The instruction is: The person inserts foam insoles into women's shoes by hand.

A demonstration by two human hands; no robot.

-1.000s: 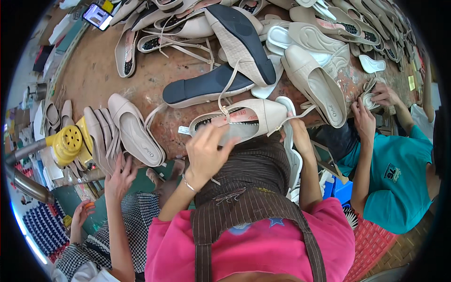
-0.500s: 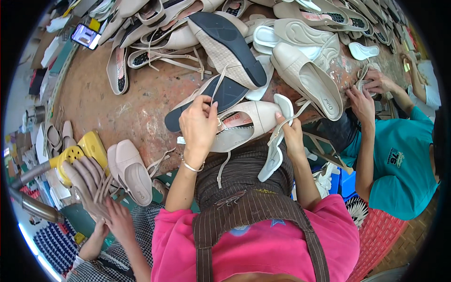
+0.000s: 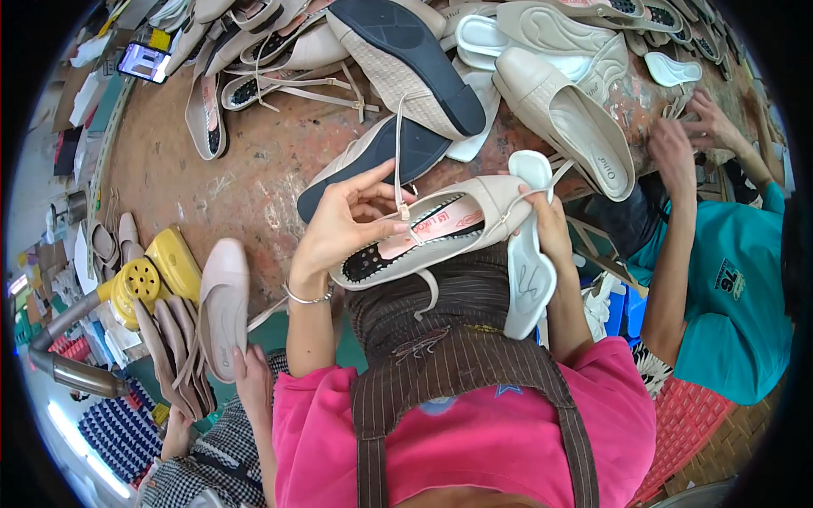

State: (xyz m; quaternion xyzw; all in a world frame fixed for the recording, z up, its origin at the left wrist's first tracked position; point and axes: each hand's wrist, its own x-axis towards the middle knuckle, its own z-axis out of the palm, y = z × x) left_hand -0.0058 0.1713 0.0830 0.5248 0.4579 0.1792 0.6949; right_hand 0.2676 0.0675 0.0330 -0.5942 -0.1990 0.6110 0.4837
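At the far left we see a yellow perforated heat-gun nozzle (image 3: 135,286) on a metal pipe, and beside it a co-worker's hand (image 3: 251,377) propping a row of beige flat shoe uppers (image 3: 203,326) on edge, presumably so they stay sorted and easy to pick. Above them spreads the worn, rust-brown worktable (image 3: 246,169), scuffed and stained. Our left hand (image 3: 343,229) is curled around the toe end of a beige slingback wedge shoe (image 3: 428,233), fingers pinching its thin strap upright, which keeps the pink, smooth insole facing up and open to view; the shoe hovers just above our lap, at the table's near edge. Our right hand (image 3: 546,233) grips the heel end, and it seems to clamp a white, glossy, foot-shaped insole blank (image 3: 527,271) hanging downward. Behind lies a dark-soled woven wedge (image 3: 406,63). At right, a person in a teal shirt (image 3: 732,296) works on straps.
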